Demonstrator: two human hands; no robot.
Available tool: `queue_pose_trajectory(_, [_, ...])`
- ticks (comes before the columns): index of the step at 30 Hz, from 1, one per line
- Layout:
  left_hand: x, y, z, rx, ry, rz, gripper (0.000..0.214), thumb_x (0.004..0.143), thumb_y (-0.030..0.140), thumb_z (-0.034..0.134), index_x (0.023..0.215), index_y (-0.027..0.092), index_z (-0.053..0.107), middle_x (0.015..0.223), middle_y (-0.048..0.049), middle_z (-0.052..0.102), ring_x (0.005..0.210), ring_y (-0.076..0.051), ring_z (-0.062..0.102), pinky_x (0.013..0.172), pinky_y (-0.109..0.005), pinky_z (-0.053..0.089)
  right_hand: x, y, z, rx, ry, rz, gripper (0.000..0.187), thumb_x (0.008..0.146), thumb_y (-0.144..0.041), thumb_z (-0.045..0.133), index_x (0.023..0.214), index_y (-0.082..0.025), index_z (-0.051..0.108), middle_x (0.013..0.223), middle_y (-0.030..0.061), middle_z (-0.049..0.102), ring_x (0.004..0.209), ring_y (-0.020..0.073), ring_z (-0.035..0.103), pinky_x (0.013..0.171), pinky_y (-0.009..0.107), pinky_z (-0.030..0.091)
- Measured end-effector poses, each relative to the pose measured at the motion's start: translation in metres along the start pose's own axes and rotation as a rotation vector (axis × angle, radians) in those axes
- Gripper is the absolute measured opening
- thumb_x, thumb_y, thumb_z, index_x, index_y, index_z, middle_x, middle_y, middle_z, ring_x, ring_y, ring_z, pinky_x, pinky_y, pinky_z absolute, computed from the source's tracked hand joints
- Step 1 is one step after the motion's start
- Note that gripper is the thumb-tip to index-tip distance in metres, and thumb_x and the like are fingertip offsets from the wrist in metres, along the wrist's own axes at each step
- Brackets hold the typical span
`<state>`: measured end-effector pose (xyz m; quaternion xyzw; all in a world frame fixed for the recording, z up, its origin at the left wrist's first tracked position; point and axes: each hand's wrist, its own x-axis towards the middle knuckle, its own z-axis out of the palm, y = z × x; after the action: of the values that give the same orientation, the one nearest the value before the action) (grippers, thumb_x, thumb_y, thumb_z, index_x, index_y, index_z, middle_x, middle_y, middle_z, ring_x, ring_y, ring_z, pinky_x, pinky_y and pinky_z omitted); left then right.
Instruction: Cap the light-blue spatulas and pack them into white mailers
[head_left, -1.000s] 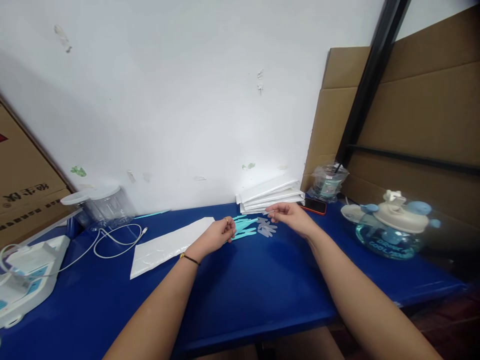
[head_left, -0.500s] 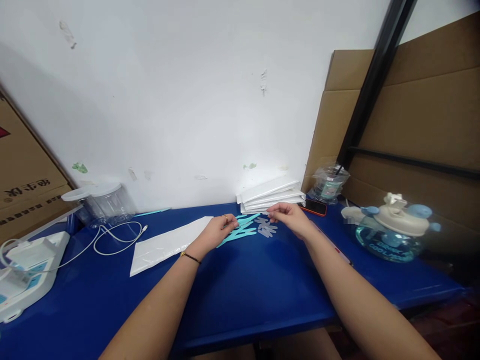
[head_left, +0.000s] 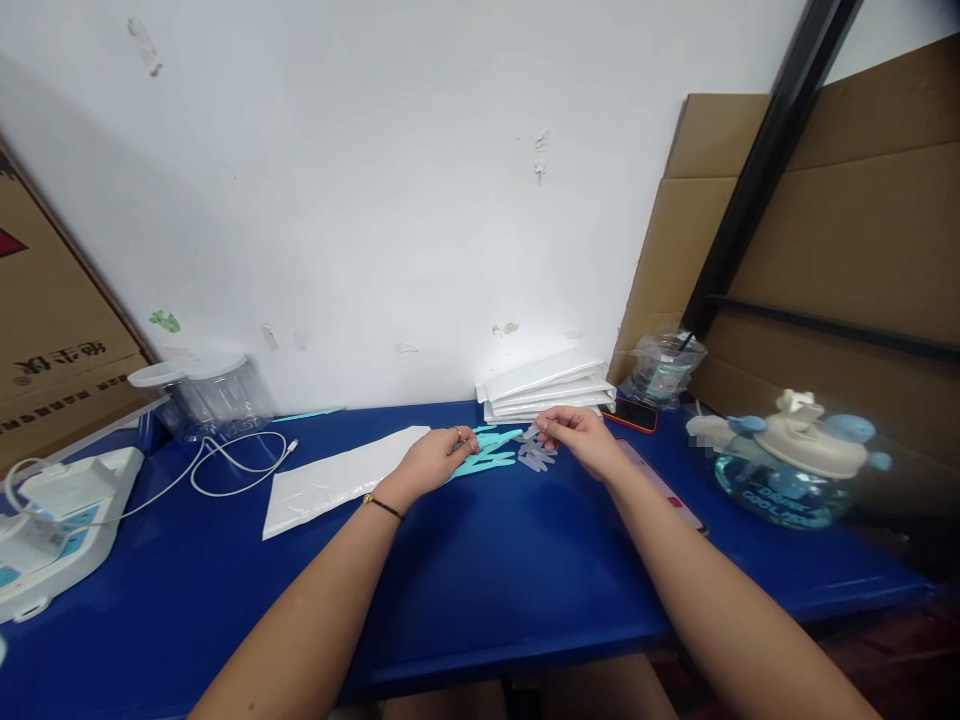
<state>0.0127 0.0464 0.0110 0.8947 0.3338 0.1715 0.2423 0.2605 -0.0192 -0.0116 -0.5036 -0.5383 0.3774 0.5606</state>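
Note:
Thin teal plastic strips (head_left: pixel 491 462) lie in a loose pile on the blue table, several of them crossing one another. Right of them is a small heap of translucent whitish strips (head_left: pixel 535 459). My left hand (head_left: pixel 439 460) is closed at the left end of the teal pile, its fingertips pinched on a teal strip. Over the translucent heap, my right hand (head_left: pixel 577 437) has thumb and forefinger together on one translucent strip. A flat white plastic bag (head_left: pixel 337 480) lies left of the teal pile, partly behind my left hand.
White packets (head_left: pixel 547 385) are stacked against the wall. Right are a phone (head_left: pixel 634 414), another phone (head_left: pixel 664 485), a wrapped cup (head_left: pixel 664 370) and a drink bottle (head_left: pixel 795 465). Left are clear containers (head_left: pixel 217 395), a white cable (head_left: pixel 240 490), a power strip (head_left: pixel 90 520) and a cardboard box (head_left: pixel 60 320).
The view has shifted slightly. My right fingertips are now on a translucent strip at the heap's upper edge. My left hand stays at the teal strips.

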Motion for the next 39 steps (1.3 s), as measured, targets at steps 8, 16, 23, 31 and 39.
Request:
queue_pose_trajectory(8, [0.001,-0.003,0.004,0.056,0.002,0.019,0.031,0.088,0.042,0.034,0.084,0.023,0.059,0.074,0.0018,0.061,0.066,-0.014,0.052,0.058,-0.022,0.034,-0.001,0.0,0.005,0.012,-0.037,0.015,0.034,0.067,-0.046,0.07,0.078,-0.015,0.063,0.064,0.0012,0.064,0.05,0.0104,0.056,0.051,0.024,0.044])
queue_pose_trajectory(16, [0.0,0.005,0.013,0.011,-0.089,0.018,0.033,0.088,0.042,0.035,0.083,0.02,0.059,0.07,0.0004,0.062,0.064,-0.014,0.054,0.059,-0.023,0.036,-0.007,-0.001,0.009,-0.121,-0.319,0.111,0.031,0.072,-0.043,0.065,0.078,-0.012,0.064,0.067,0.005,0.068,0.053,0.0118,0.061,0.047,0.02,0.041])
queue_pose_trajectory(23, [-0.008,0.016,0.019,0.194,-0.27,0.098,0.02,0.081,0.035,0.049,0.082,0.022,0.064,0.074,0.0005,0.065,0.066,-0.014,0.055,0.058,-0.022,0.036,-0.011,-0.008,-0.004,-0.439,-0.675,0.227,0.03,0.069,-0.041,0.066,0.077,-0.013,0.069,0.061,0.0016,0.064,0.04,0.0069,0.05,0.043,0.02,0.038])
queue_pose_trajectory(31, [0.005,-0.007,0.024,0.516,-0.024,0.016,0.021,0.079,0.032,0.056,0.097,0.022,0.063,0.093,-0.0044,0.063,0.082,-0.019,0.059,0.068,-0.027,0.04,-0.003,0.011,0.004,-0.943,-0.201,-0.046,0.017,0.069,-0.034,0.064,0.078,-0.02,0.068,0.063,-0.0002,0.061,0.055,0.012,0.052,0.049,0.021,0.032])
queue_pose_trajectory(39, [0.011,-0.01,0.031,0.659,0.022,0.102,0.019,0.084,0.023,0.046,0.08,0.019,0.064,0.082,-0.0059,0.064,0.08,-0.02,0.059,0.069,-0.031,0.037,-0.003,0.01,0.014,-1.25,-0.2,-0.077,0.01,0.07,-0.024,0.057,0.074,-0.023,0.066,0.081,0.0019,0.067,0.067,0.0153,0.057,0.051,0.022,0.028])
